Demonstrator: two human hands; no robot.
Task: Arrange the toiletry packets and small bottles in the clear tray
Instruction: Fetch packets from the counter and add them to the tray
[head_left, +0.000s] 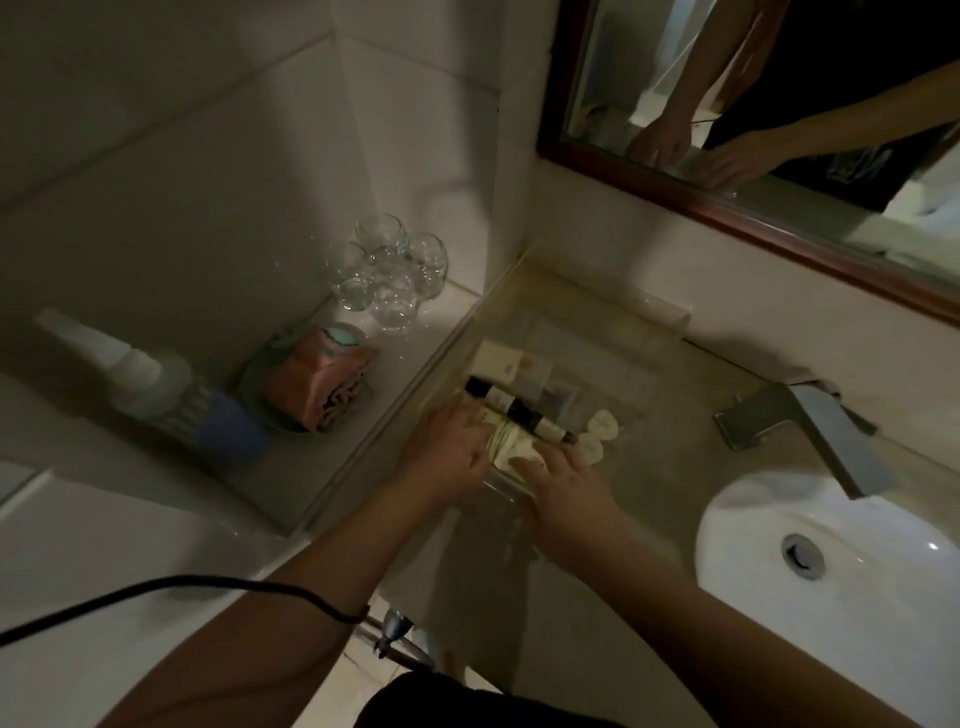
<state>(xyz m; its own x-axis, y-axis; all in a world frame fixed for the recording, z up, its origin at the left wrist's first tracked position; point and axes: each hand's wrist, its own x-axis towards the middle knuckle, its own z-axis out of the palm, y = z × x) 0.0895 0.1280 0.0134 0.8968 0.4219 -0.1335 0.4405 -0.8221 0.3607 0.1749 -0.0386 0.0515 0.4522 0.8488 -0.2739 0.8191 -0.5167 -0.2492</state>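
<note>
A clear tray (660, 322) sits on the beige counter in the corner under the mirror. Inside lie pale flat packets (501, 358), two small dark-capped bottles (519, 410) laid end to end, and white round items (602, 423) to their right. A cream packet (511, 444) lies at the tray's near end. My left hand (447, 447) rests on the tray's near left side, fingers touching that packet. My right hand (563, 486) presses its fingertips on the same packet from the near right. The dim, blurred picture hides the grip itself.
Several upturned glasses (389, 275) stand on the white ledge at left, beside a pink cloth on a dish (317, 384) and a white-and-blue bottle (156, 384). A metal faucet (810, 431) and white basin (831, 561) lie right. A black cable (208, 587) crosses my left forearm.
</note>
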